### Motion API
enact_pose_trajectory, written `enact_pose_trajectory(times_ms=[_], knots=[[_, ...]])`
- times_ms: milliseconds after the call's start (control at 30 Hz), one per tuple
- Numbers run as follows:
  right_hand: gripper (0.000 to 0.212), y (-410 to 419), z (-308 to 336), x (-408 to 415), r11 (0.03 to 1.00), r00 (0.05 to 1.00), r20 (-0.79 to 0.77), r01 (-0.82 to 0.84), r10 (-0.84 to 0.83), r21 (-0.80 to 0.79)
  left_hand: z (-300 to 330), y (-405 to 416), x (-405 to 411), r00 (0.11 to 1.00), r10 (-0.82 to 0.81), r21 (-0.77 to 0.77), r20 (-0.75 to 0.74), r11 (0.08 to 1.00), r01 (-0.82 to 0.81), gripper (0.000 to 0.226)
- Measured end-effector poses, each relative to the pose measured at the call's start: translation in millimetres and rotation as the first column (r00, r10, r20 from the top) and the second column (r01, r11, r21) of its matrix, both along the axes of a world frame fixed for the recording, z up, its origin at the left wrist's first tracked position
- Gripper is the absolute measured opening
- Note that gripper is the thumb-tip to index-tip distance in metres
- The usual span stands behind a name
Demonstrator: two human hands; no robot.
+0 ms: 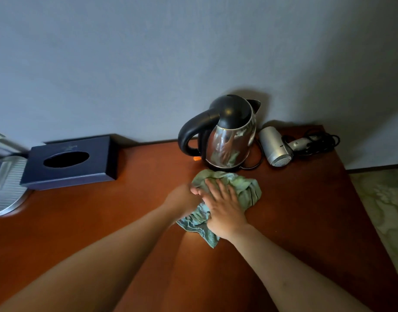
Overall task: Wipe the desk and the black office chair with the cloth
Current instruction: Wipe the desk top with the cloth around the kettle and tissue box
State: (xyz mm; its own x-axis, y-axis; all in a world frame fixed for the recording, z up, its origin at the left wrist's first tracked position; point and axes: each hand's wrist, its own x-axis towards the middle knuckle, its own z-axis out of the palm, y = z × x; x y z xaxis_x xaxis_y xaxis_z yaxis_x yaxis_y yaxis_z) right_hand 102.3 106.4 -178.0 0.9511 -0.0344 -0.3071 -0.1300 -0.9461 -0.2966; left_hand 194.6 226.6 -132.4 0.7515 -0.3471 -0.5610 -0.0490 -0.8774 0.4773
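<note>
Two bare hands on one crumpled green cloth [245,188], mid-desk [103,221], just before a steel electric kettle [229,140]: right hand [225,208] flat, fingers straight, pressing down; left hand [184,199] blurred, grip indeterminable. Silver hair dryer [276,147] right of kettle; dark tissue box [69,163] far left.

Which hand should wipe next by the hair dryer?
The right hand, probably: it lies flat on the cloth, on the hair dryer's side. The left hand sits farther away.
</note>
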Motion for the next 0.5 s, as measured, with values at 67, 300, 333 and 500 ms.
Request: enact_pose_trajectory(times_ms=[67,300,333,500], knots=[[0.088,2,-1,2,1.0,0.999,0.032,-0.013,0.012,0.023,9,10,11,0.962,0.27,-0.158,-0.047,0.949,-0.274,0.034],[0.075,-19,-8,-6,0.994,0.989,0.141,-0.056,0.042,0.095,61,-22,48,0.909,0.404,-0.7,-0.101,0.621,-0.353,0.03],[0.075,-18,-9,-7,0.994,0.989,0.14,-0.056,0.043,0.089,68,-26,53,0.905,0.398,-0.71,-0.148,0.594,-0.377,0.021],[0.075,-17,-14,-8,0.997,0.984,0.172,-0.048,0.038,0.053,79,-23,76,0.949,0.227,-0.608,-0.217,0.729,-0.314,0.024]])
